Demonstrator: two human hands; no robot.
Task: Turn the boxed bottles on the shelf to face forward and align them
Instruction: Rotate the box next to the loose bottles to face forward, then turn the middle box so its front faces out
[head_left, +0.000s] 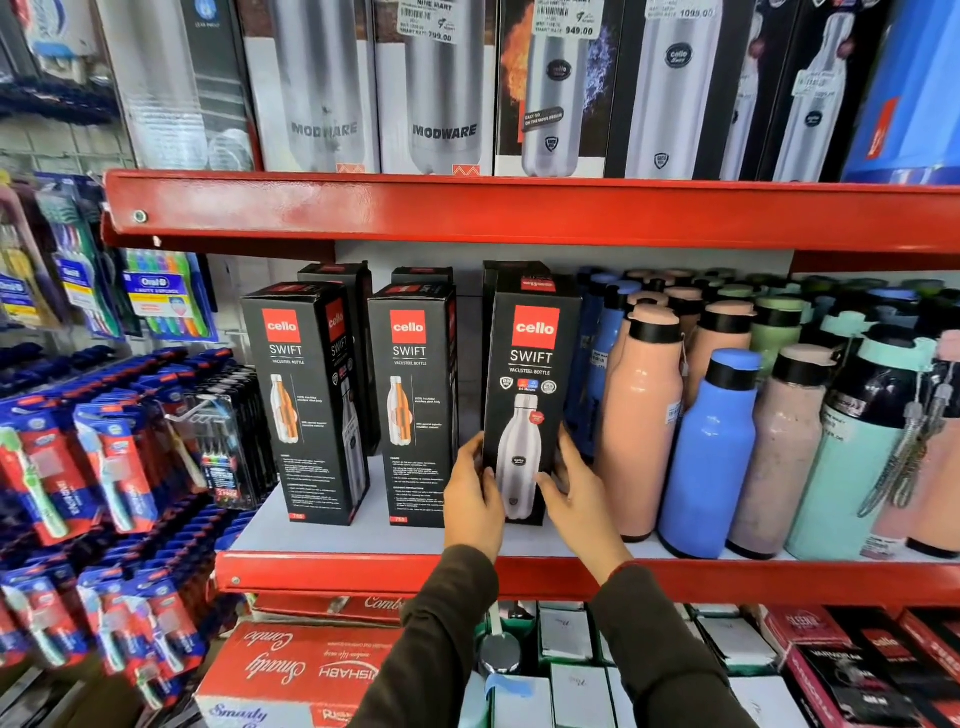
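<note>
Both hands grip the lower part of one black boxed bottle (527, 395), the rightmost of three in the front row on the red-edged shelf (467, 571). Left hand (472, 499) sits at the box's 8 o'clock corner, fingers partly curled, thumb pressed on the front panel and the rest wrapped round the left edge. Right hand (576, 493) sits at the 4 o'clock corner, likewise half closed, thumb on the front face, fingers hidden behind the right edge. Box stands upright, its picture side with the steel bottle image facing forward, base hidden behind the hands. Middle box (413, 405) stands just beside it at 9 o'clock, showing a panel with fine print; a narrow gap separates the two. Leftmost box (306, 405) lies further toward 9 o'clock, turned so two faces show. More black boxes (337, 273) stand behind, at 12 o'clock of the front row. At 3 o'clock of the held box, loose bottles crowd the shelf: a pink one (641, 431) nearest, then a blue one (711, 457). Dark sleeves (441, 649) cover both forearms.
</note>
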